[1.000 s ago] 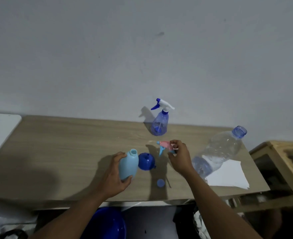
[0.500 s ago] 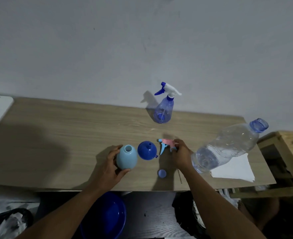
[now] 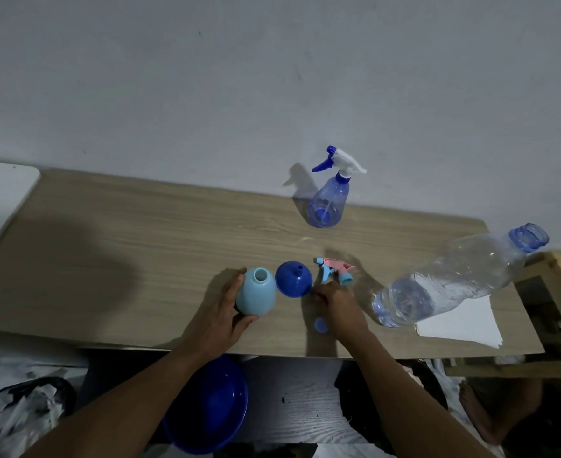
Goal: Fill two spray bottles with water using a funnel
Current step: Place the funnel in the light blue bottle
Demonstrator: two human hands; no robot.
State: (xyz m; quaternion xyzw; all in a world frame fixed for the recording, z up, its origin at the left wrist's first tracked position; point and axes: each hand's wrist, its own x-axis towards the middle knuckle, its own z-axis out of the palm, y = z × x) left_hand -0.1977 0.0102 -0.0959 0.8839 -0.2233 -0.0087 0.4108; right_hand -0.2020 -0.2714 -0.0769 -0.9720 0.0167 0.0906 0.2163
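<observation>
**Wooden table, grey wall: left hand on the small bottle, right hand at the funnel**

Pale wood grain runs across the table (image 3: pixel 140 246) that I look down on, and a plain grey wall (image 3: pixel 272 77) stands behind it. My left hand (image 3: pixel 221 312) holds the light blue bottle (image 3: pixel 256 295) near the front edge, fingers behind it and thumb curled round the front. The bottle stands upright with its neck open. Just to its right the dark blue funnel (image 3: pixel 293 283) sits on the table with its spout up, almost touching the bottle.

My right hand (image 3: pixel 337 305) reaches to the funnel's near right rim. Its fingertips meet the rim, but I cannot tell whether they pinch it or only touch it. Beyond that hand the pink and blue spray head (image 3: pixel 333 271) lies on its side. A small blue cap (image 3: pixel 320 324) lies by the wrist.

At the back, near the wall, the clear blue spray bottle (image 3: pixel 327 200) stands with its white and blue trigger head on. To the right the big clear water bottle (image 3: pixel 454 279) stands uncapped, beside a stack of white paper (image 3: pixel 461 322). Under the table's front edge sits a blue basin (image 3: pixel 213 404).
</observation>
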